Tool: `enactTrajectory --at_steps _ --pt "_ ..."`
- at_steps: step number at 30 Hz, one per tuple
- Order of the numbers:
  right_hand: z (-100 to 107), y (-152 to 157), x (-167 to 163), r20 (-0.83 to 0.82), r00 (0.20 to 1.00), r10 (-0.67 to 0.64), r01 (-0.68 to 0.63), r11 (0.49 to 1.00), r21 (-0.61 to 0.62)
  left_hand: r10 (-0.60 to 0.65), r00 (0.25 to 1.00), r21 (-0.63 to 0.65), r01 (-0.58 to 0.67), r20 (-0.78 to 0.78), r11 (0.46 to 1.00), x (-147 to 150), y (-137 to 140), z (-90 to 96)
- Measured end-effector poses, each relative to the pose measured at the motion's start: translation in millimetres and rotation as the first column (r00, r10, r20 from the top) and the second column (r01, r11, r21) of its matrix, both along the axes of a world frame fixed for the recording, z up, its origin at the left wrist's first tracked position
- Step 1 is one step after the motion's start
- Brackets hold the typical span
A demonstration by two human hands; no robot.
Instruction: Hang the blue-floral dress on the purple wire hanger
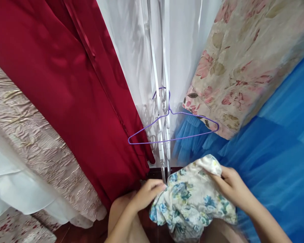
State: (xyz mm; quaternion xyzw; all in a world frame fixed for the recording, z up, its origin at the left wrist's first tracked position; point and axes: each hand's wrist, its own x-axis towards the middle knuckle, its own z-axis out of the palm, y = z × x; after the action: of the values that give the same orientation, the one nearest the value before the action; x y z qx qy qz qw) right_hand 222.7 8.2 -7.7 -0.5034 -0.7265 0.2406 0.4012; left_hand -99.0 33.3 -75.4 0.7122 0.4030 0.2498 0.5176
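Note:
A crumpled white garment with blue and green flowers (192,199) is stretched between my two hands, above my knees. My left hand (150,192) is closed, pinching the cloth at its upper left edge. On the other side, my right hand (229,184) grips the upper right corner, thumb on top and the fingers partly hidden by the fabric. The garment's lower part hangs in folds; what kind of garment it is I cannot tell. Just beyond it, a purple wire hanger (173,139) hangs by its hook with no clothing on it, in front of narrow white straps (164,67).
Long clothes hang all around: a dark red satin piece (66,84) and a textured pink-gold one (55,141) to the left, white fabric (184,44) behind, a pink-flowered piece (233,71) and blue tulle (276,162) to the right. Reddish-brown floor (83,233) shows below.

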Motion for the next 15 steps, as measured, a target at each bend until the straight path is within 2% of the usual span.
enactTrajectory --at_steps 2,4,6,8,10,11,12,13,15 --pt "7 18 4 0.001 0.996 -0.09 0.09 0.994 0.066 0.057 0.988 0.151 -0.034 -0.147 0.988 -32 8 10.5" --pt "14 41 0 -0.005 0.989 -0.147 0.147 0.983 0.11 0.138 0.947 0.331 -0.036 -0.29 0.943 -65 16 29.3" --pt "20 64 -11 -0.006 0.987 -0.16 0.159 0.976 0.148 0.275 0.869 0.511 -0.031 -0.41 0.859 -95 27 54.7" --pt "23 85 -25 -0.011 0.989 -0.146 0.146 0.973 0.179 0.436 0.755 0.648 -0.019 -0.49 0.761 -118 42 83.9" --pt "21 100 -40 -0.01 0.991 -0.136 0.135 0.973 0.189 0.568 0.646 0.731 -0.024 -0.509 0.682 -131 58 113.6" --pt "19 104 -46 -0.009 0.991 -0.132 0.131 0.974 0.186 0.61 0.621 0.758 -0.039 -0.492 0.651 -133 65 127.6" --pt "16 106 -52 -0.009 0.991 -0.132 0.132 0.975 0.181 0.634 0.627 0.779 -0.067 -0.453 0.623 -131 71 140.5" --pt "13 107 -57 -0.005 0.991 -0.132 0.131 0.976 0.173 0.635 0.663 0.793 -0.103 -0.396 0.601 -125 76 152.0" --pt "9 102 -65 0.014 0.992 -0.122 0.119 0.98 0.157 0.572 0.784 0.792 -0.181 -0.242 0.584 -104 81 169.7"
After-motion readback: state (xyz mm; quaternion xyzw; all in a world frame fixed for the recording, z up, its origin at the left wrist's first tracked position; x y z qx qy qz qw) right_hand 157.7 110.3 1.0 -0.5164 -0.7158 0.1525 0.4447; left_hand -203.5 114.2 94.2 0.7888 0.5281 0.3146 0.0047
